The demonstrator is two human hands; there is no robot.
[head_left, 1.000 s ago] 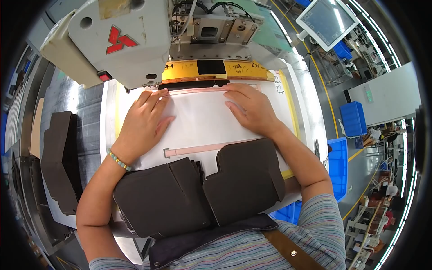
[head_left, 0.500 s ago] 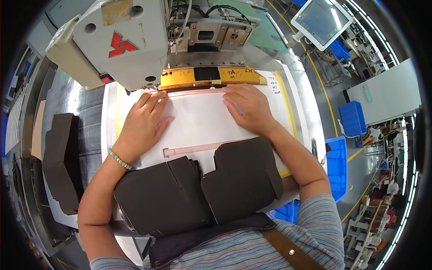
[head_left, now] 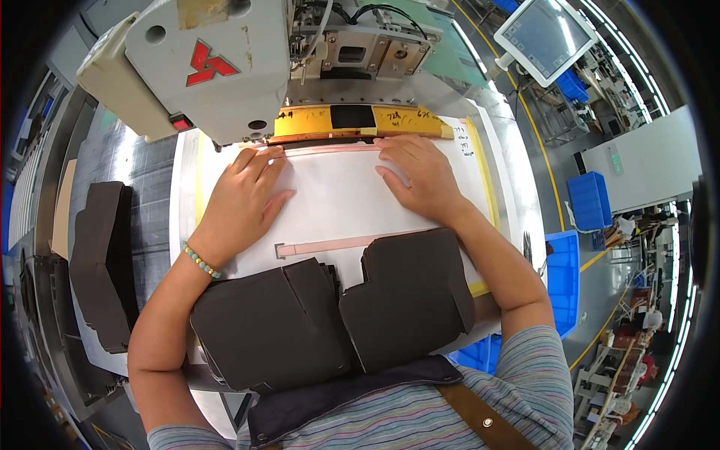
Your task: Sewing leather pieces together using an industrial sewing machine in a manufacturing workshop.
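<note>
My left hand (head_left: 238,196) rests palm-down on the white work board (head_left: 330,195), fingertips on the left end of a thin pink strip (head_left: 330,149) beneath the sewing machine head (head_left: 202,105). Opposite it, my right hand (head_left: 420,176) lies with slightly bent fingers on that strip's other end. A yellow bar (head_left: 397,121) with a black patch and a narrow dark edge run just behind the fingertips. Another pink band (head_left: 322,247) crosses the board lower down. Two stacks of dark cut pieces (head_left: 270,322) (head_left: 405,300) lie between my forearms.
Another dark stack (head_left: 97,262) sits on the metal table (head_left: 150,195) at left. A screen on an arm (head_left: 546,37) stands at upper right. Blue bins (head_left: 589,199) (head_left: 561,277), a white cabinet (head_left: 641,157) and other machines line the floor at right.
</note>
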